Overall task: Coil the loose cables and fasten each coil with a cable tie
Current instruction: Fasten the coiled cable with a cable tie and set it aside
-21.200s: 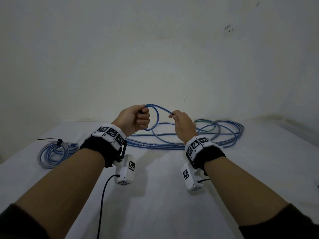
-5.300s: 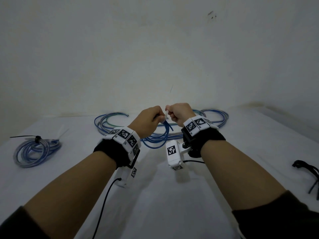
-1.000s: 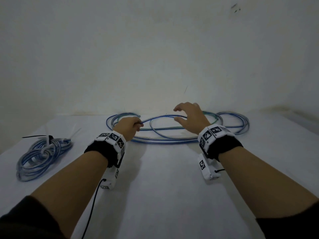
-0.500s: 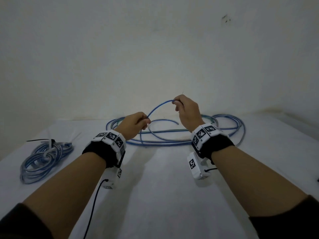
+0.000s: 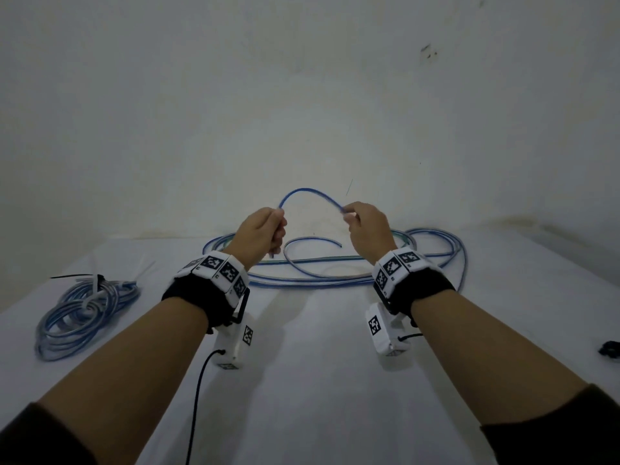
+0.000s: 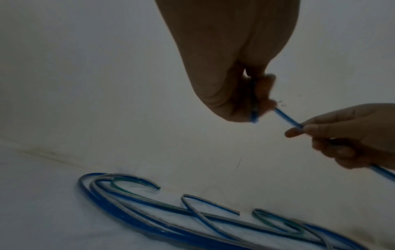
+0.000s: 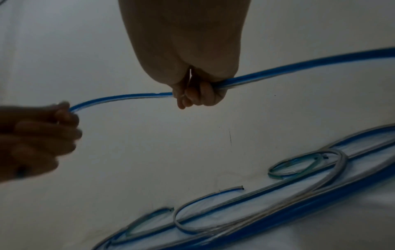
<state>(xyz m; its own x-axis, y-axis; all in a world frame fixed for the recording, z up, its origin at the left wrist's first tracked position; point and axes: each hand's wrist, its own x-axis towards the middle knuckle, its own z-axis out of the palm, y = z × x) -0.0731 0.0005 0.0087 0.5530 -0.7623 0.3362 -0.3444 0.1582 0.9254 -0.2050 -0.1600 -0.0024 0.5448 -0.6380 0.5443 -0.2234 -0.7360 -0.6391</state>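
White tabletop against white wall

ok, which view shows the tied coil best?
Head view, the only one. The tied coil lies at the table's left edge, black cable tie visible round it. Both wrist views show only the hands, the held cable and the loose cables.
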